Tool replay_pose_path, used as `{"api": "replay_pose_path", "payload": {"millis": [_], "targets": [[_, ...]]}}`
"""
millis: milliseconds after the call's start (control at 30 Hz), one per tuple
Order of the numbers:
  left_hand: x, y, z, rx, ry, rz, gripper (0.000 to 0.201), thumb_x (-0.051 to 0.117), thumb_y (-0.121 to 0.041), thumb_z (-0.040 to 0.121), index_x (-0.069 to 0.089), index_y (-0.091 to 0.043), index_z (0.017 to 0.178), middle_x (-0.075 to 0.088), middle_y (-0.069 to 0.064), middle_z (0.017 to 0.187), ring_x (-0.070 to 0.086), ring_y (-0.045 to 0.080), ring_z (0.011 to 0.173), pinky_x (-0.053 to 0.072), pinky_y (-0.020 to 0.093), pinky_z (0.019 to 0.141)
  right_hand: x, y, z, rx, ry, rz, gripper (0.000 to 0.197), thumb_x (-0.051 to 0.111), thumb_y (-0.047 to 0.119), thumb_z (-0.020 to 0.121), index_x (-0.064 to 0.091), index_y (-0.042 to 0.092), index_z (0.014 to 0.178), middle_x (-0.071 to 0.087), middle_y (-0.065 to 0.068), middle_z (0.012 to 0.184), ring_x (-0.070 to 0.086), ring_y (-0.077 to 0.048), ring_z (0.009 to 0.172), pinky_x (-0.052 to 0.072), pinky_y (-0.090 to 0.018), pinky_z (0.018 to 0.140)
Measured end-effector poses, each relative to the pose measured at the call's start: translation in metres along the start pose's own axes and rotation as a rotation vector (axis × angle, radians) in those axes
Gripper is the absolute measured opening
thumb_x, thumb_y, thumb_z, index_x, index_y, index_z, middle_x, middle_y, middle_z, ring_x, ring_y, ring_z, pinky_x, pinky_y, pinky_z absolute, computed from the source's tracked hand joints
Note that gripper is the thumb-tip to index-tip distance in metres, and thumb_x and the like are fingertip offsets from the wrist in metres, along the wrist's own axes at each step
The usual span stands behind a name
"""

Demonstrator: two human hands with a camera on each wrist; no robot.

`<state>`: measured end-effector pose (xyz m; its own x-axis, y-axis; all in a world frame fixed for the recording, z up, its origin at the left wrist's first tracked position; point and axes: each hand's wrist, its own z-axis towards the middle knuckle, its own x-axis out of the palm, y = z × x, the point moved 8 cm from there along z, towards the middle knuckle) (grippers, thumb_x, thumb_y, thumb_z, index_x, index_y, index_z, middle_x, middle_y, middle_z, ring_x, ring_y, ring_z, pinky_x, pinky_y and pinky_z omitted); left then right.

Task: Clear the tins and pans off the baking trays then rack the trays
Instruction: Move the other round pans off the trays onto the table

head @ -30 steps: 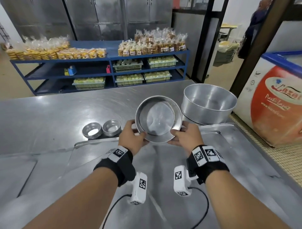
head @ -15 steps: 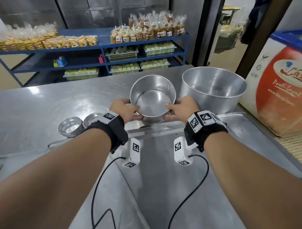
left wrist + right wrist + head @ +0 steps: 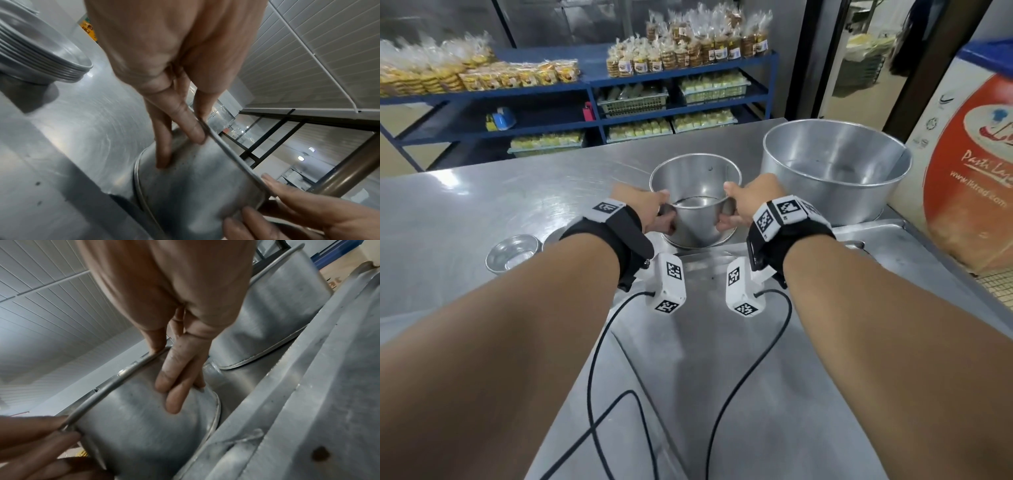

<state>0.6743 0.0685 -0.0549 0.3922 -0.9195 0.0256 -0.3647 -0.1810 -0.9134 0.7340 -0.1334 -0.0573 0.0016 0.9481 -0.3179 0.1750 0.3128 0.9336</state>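
Note:
A round metal cake tin (image 3: 697, 202) stands upright on the steel table (image 3: 482, 205), just past the far rim of the baking tray (image 3: 722, 342). My left hand (image 3: 657, 214) grips its left side, thumb over the rim and fingers on the wall. My right hand (image 3: 736, 209) grips the right side the same way. In the left wrist view my left hand's fingers (image 3: 164, 146) lie on the tin (image 3: 195, 186) wall. In the right wrist view my right hand's fingers (image 3: 174, 386) press the tin (image 3: 144, 426) beside the tray edge (image 3: 308, 402).
A larger round pan (image 3: 832, 168) stands to the right on the table, close to the tin. Small stacked tins (image 3: 512, 253) sit to the left. A red-and-white freezer (image 3: 969, 164) borders the right side. Blue shelves (image 3: 585, 102) with packed goods stand behind.
Both hands moved the tin away from me, turned it from tilted to upright and lowered it onto the table past the tray.

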Motion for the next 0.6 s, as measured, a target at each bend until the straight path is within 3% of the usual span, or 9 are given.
{"api": "replay_pose_path", "payload": {"millis": [100, 167, 267, 300, 367, 400, 467, 533, 600], "targets": [[-0.003, 0.002, -0.007, 0.049, 0.001, -0.015, 0.012, 0.059, 0.0, 0.099, 0.055, 0.002, 0.088, 0.054, 0.014, 0.08, 0.062, 0.032, 0.078, 0.063, 0.038, 0.062, 0.002, 0.002, -0.012, 0.022, -0.003, -0.033, 0.041, 0.061, 0.044, 0.088, 0.06, 0.003, 0.082, 0.072, -0.016, 0.084, 0.073, -0.036, 0.076, 0.06, -0.049, 0.078], [-0.004, 0.003, -0.019, 0.04, 0.043, 0.008, 0.009, 0.06, 0.0, 0.098, 0.057, 0.002, 0.09, 0.055, 0.017, 0.091, 0.061, 0.03, 0.084, 0.064, 0.04, 0.068, 0.001, 0.006, -0.031, 0.055, -0.003, 0.029, 0.035, 0.061, 0.04, 0.091, 0.053, 0.008, 0.077, 0.067, -0.014, 0.083, 0.073, -0.036, 0.074, 0.06, -0.05, 0.076], [-0.015, 0.002, -0.048, 0.043, 0.095, 0.357, 0.008, 0.064, -0.008, 0.097, 0.062, -0.003, 0.102, 0.06, 0.017, 0.108, 0.063, 0.032, 0.099, 0.058, 0.04, 0.089, 0.002, 0.008, -0.062, 0.085, 0.034, -0.062, 0.03, 0.07, 0.03, 0.088, 0.059, 0.004, 0.078, 0.068, -0.012, 0.078, 0.073, -0.031, 0.07, 0.063, -0.039, 0.065], [-0.024, 0.003, -0.057, 0.046, 0.096, 0.506, 0.011, 0.066, -0.013, 0.096, 0.064, -0.006, 0.105, 0.062, 0.013, 0.109, 0.064, 0.029, 0.098, 0.058, 0.036, 0.085, 0.002, 0.01, -0.073, 0.069, 0.045, -0.132, 0.028, 0.072, 0.029, 0.086, 0.06, 0.004, 0.078, 0.068, -0.013, 0.079, 0.072, -0.03, 0.071, 0.062, -0.033, 0.062], [-0.043, 0.002, -0.078, 0.049, 0.087, 0.655, 0.007, 0.069, -0.015, 0.093, 0.066, -0.011, 0.098, 0.065, 0.009, 0.095, 0.065, 0.027, 0.081, 0.059, 0.033, 0.07, 0.007, 0.018, -0.096, 0.026, 0.083, -0.285, 0.026, 0.072, 0.029, 0.084, 0.057, 0.01, 0.075, 0.067, -0.015, 0.085, 0.07, -0.03, 0.078, 0.061, -0.034, 0.07], [-0.053, 0.004, -0.087, 0.071, 0.087, 0.764, 0.009, 0.069, -0.017, 0.092, 0.068, -0.012, 0.099, 0.068, 0.009, 0.093, 0.067, 0.029, 0.079, 0.062, 0.036, 0.07, 0.012, 0.022, -0.113, 0.025, 0.118, -0.364, 0.026, 0.071, 0.03, 0.084, 0.056, 0.012, 0.074, 0.066, -0.015, 0.087, 0.068, -0.029, 0.079, 0.061, -0.036, 0.075], [-0.071, 0.005, -0.115, 0.107, 0.106, 1.022, 0.025, 0.068, -0.025, 0.09, 0.072, -0.011, 0.11, 0.073, 0.009, 0.101, 0.071, 0.031, 0.09, 0.062, 0.041, 0.08, 0.023, 0.025, -0.146, 0.02, 0.153, -0.49, 0.026, 0.072, 0.029, 0.08, 0.054, 0.013, 0.071, 0.063, -0.015, 0.082, 0.062, -0.029, 0.076, 0.058, -0.034, 0.074], [-0.092, 0.012, -0.149, 0.112, 0.162, 1.203, 0.034, 0.064, -0.029, 0.095, 0.069, -0.01, 0.122, 0.069, 0.007, 0.106, 0.067, 0.024, 0.087, 0.059, 0.033, 0.077, 0.033, 0.024, -0.185, 0.033, 0.179, -0.538, 0.031, 0.073, 0.028, 0.073, 0.047, 0.016, 0.062, 0.055, -0.011, 0.074, 0.055, -0.027, 0.072, 0.051, -0.031, 0.067], [-0.116, 0.025, -0.187, 0.127, 0.218, 1.331, 0.036, 0.06, -0.032, 0.099, 0.059, -0.019, 0.133, 0.065, 0.009, 0.123, 0.065, 0.021, 0.093, 0.052, 0.029, 0.078, 0.045, 0.026, -0.231, 0.039, 0.226, -0.646, 0.031, 0.072, 0.028, 0.075, 0.046, 0.017, 0.063, 0.057, -0.009, 0.074, 0.061, -0.028, 0.077, 0.047, -0.024, 0.064]]}}
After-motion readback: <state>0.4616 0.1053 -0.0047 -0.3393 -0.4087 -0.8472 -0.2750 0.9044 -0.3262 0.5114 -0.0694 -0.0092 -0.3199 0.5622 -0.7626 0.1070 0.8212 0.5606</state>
